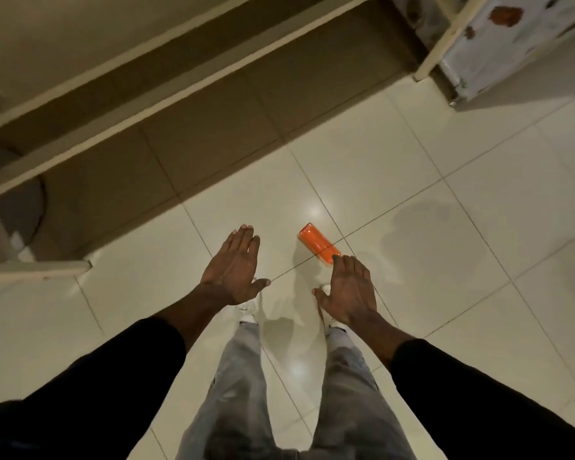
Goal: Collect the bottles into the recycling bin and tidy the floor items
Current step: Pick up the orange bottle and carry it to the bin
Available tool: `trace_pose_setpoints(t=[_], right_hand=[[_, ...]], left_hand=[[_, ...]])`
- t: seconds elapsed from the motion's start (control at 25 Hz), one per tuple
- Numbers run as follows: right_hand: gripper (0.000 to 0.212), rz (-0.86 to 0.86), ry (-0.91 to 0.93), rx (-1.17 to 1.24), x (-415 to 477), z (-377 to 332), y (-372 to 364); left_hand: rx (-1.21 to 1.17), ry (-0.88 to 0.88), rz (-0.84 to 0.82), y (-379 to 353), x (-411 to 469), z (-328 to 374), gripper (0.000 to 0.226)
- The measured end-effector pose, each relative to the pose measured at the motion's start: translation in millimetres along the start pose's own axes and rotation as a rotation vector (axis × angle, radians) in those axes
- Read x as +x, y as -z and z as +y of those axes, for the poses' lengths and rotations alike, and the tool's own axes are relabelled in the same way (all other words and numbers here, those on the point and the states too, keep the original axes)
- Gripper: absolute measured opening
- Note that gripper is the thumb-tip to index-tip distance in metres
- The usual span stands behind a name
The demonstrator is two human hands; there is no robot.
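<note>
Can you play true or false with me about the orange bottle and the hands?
1. The orange bottle lies on its side on the tiled floor. True.
2. The left hand is holding the bottle. False: it is open and empty.
3. The right hand is open, fingers spread. True.
4. The bottle stands on a shelf. False: it is on the floor, ahead of the white shoes.
</note>
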State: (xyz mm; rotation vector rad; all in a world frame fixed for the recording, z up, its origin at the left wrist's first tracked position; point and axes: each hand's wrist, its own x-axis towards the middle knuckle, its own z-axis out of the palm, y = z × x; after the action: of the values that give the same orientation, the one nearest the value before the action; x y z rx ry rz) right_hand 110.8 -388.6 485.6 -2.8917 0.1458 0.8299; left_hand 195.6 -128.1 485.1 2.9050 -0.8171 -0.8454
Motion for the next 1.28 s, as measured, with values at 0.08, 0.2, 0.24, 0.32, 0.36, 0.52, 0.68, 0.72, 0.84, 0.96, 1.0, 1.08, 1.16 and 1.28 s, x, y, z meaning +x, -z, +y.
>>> trace_pose_setpoints(t=[0.08, 0.2, 0.24, 0.32, 0.36, 0.52, 0.68, 0.72, 0.84, 0.96, 1.0, 1.08, 1.16, 1.28], right_hand=[[0.085, -0.048, 0.078, -0.049, 28.1, 27.3, -14.4], [0.086, -0.084, 0.179, -0.13, 81.5, 70.0, -38.2], [0.085, -0.08, 0.189, -0.143, 100.3, 81.0, -44.6], [0.084, -0.069, 0.213, -0.182, 144.0, 102.6, -69.9], [0.084, -0.075, 0.216, -0.198, 165.0, 111.2, -88.1], [0.086, -0.125, 0.211, -0.226, 237.7, 132.2, -182.5], [0.091, -0.165, 0.214, -0.217, 289.3, 139.7, -275.9], [0.091, -0.175, 0.21, -0.216, 302.0, 141.7, -298.8], [0.095, -0.203, 0.189, -0.234, 334.9, 145.6, -357.8], [0.095, -0.201, 0.136, -0.201, 358.9, 148.2, -393.2], [0.095, -0.193, 0.12, -0.185, 367.6, 148.1, -403.9], [0.091, -0.168, 0.086, -0.152, 378.6, 147.2, -417.3], [0.087, -0.158, 0.045, -0.122, 385.3, 144.1, -427.0], [0.089, -0.187, -0.014, -0.14, 369.4, 141.4, -418.8]], left_hand=[[-0.067, 0.072, -0.003, -28.8, 13.8, 15.5, 0.104], [-0.149, 0.141, -0.037, -79.1, 43.2, 41.9, 0.105], [-0.185, 0.157, -0.04, -94.2, 53.7, 47.1, 0.105], [-0.252, 0.215, -0.031, -137.8, 79.4, 51.8, 0.104], [-0.273, 0.247, -0.039, -162.6, 92.5, 50.4, 0.104], [-0.291, 0.298, -0.067, -264.0, 141.6, 32.8, 0.105], [-0.268, 0.259, -0.058, -347.8, 176.2, 18.8, 0.104], [-0.266, 0.26, -0.065, -368.9, 182.7, 17.9, 0.104], [-0.285, 0.26, -0.085, -423.9, 196.2, 20.5, 0.097], [-0.284, 0.232, -0.062, -455.8, 205.3, 27.6, 0.097], [-0.285, 0.229, -0.063, -465.3, 209.9, 28.4, 0.097], [-0.295, 0.225, -0.075, -474.6, 216.6, 30.9, 0.098], [-0.313, 0.218, -0.101, -479.3, 221.5, 31.4, 0.097], [-0.338, 0.206, -0.135, -465.5, 212.0, 37.5, 0.097]])
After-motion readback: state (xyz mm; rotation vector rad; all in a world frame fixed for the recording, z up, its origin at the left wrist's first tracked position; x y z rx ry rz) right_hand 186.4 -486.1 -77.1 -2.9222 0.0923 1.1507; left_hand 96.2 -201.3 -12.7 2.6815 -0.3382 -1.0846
